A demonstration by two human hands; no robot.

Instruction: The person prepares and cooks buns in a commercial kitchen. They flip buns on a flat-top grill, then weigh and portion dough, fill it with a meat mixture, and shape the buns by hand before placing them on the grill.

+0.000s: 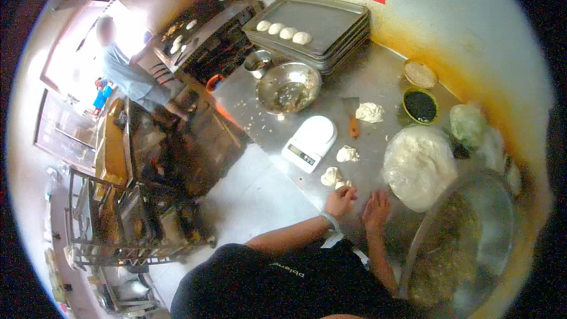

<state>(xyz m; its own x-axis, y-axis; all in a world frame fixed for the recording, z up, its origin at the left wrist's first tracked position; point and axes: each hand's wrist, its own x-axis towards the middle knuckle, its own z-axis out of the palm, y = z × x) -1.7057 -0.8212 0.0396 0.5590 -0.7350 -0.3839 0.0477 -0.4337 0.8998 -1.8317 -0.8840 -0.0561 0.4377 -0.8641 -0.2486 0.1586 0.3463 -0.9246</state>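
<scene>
My left hand point(340, 202) is at the front of the steel table, its fingers curled beside a small lump of dough point(343, 184). Whether the fingers grip that dough is hidden. To its right, my right hand point(377, 211) is stretched out low over the table, slightly blurred, with nothing visible in it. Another dough lump point(331, 176) touches the small one, and a third dough piece point(347, 153) lies farther back. A white digital kitchen scale point(316, 135) stands to the left, its platform bare. Right of my hands rests a large dough mass point(418, 164) under clear plastic.
A bench scraper point(353, 119) lies beside more dough point(370, 112). Behind are a steel bowl point(288, 88) and stacked baking trays point(328, 22) holding several dough balls. A yellow bowl of black seeds point(420, 105) and a large basin point(465, 239) stand right. A person point(128, 71) stands far left.
</scene>
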